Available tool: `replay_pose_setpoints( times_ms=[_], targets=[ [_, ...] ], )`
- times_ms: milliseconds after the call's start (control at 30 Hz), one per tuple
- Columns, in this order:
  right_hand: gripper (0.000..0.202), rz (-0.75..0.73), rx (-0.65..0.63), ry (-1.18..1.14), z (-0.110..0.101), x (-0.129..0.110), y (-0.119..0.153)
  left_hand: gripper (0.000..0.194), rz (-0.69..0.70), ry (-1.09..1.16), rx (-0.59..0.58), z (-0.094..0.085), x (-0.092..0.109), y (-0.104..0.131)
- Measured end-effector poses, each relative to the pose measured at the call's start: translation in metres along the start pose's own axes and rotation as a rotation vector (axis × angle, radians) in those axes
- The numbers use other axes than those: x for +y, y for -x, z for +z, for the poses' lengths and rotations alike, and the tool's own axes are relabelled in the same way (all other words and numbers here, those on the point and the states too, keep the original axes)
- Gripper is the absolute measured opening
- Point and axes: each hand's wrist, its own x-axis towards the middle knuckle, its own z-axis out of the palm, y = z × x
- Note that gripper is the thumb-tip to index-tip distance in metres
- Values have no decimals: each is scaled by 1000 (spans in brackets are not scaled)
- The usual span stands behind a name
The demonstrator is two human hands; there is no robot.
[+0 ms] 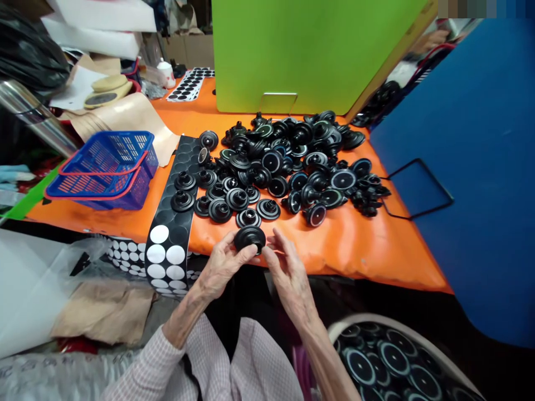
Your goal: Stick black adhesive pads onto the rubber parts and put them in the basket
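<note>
A round black part [249, 238] with stepped rings is held by my left hand [223, 262] at the front edge of the orange table, thumb on its lower side. Close to its right side is my right hand [288, 267], its fingers apart and curved toward the part; whether a fingertip touches it cannot be made out. Just beyond my hands, a heap of similar black parts [271, 161] covers the middle of the table. To the left, a black strip [173, 223] with round stickers hangs over the table edge, its lower circles white.
A blue basket [104, 184] with red handles stands at the left on the orange table [376, 250]. Green [292, 55] and blue [460, 167] boards rise behind and at the right. A round container [346, 323] of black discs sits at lower right.
</note>
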Motion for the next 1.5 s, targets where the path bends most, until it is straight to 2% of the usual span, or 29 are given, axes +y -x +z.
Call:
replay_pose_setpoints(
  times_ms=[100,200,300,433,500,567,667,733,800,867,933,1033,1100,1233,1300,1367,1400,1500],
  targets=[
    [43,107,-136,-195,2,-1,-3,41,19,-29,-59,0,2,2],
    [37,111,-110,-252,7,-1,-2,39,62,-94,-86,-1,1,4],
    [34,108,-65,-280,10,-2,1,34,112,-132,-63,1,0,6],
    [34,74,-182,-300,5,-8,-13,41,115,-201,-26,0,14,-1],
    [38,-15,-175,-213,2,-13,-35,49,165,-245,54,-6,29,-13],
    [36,-153,-92,13,3,-17,-67,53,266,-330,172,-16,49,-33],
    [25,-338,3,393,15,-16,-115,52,406,-594,359,-32,78,-67],
    [21,-384,9,482,27,-11,-140,52,472,-800,517,-39,92,-83],
    [18,-408,-4,497,38,-4,-154,54,548,-986,677,-39,98,-88],
    [16,-435,-11,501,44,2,-159,50,609,-1082,741,-34,96,-83],
    [14,-464,-19,482,43,7,-160,39,595,-1045,644,-26,85,-72],
    [10,-498,-17,421,33,11,-158,25,446,-866,398,-15,63,-59],
    [8,-500,4,371,24,12,-156,20,368,-795,311,-9,52,-57],
    [10,-453,106,281,8,5,-151,21,338,-778,317,3,46,-66],
    [13,-425,179,263,3,-5,-141,27,339,-767,330,11,48,-72],
    [15,-413,218,208,2,-19,-128,36,340,-661,288,19,50,-77],
    [15,-421,206,159,2,-25,-120,39,338,-567,265,22,51,-78],
    [19,-478,64,68,-9,-32,-105,40,256,-247,184,24,52,-73]
  ],
)
